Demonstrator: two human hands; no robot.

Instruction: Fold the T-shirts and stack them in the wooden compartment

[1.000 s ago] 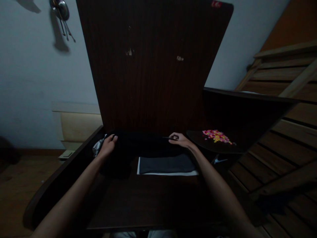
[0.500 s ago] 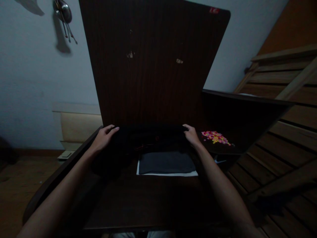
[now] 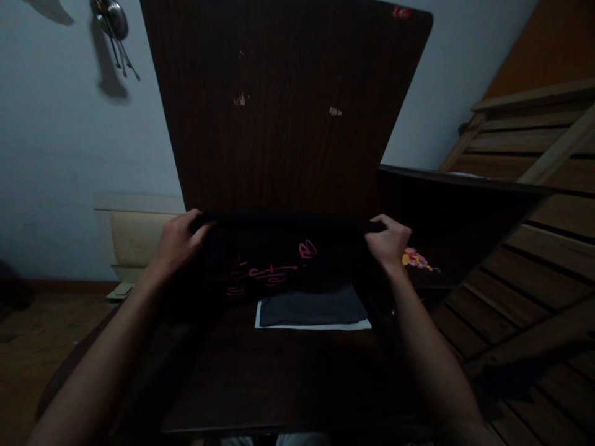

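A black cloth with pink lettering [image 3: 279, 244], perhaps a garment, is stretched between my two hands above the dark table [image 3: 260, 378]. My left hand [image 3: 179, 241] grips its upper left edge, fingers curled round it. At the other end, my right hand [image 3: 389, 240] is closed on the upper right edge. The lower part of the cloth hangs down in shadow, so its outline is hard to make out. Just below it lies a folded dark grey cloth [image 3: 311, 310] on a white sheet [image 3: 302, 327], partly covered by the black one.
A tall dark wooden panel [image 3: 288, 118] rises behind the table. To the right, a small pile of pink and yellow bits [image 3: 417, 258] sits beside a dark side board [image 3: 465, 210]. Wooden slats [image 3: 539, 248] stand farther right. A metal fixture [image 3: 111, 21] hangs on the wall.
Both hands have risen and moved apart, pulling the black cloth wider and tauter. More of its pink lettering now shows. My right hand now hides part of the colourful pile.
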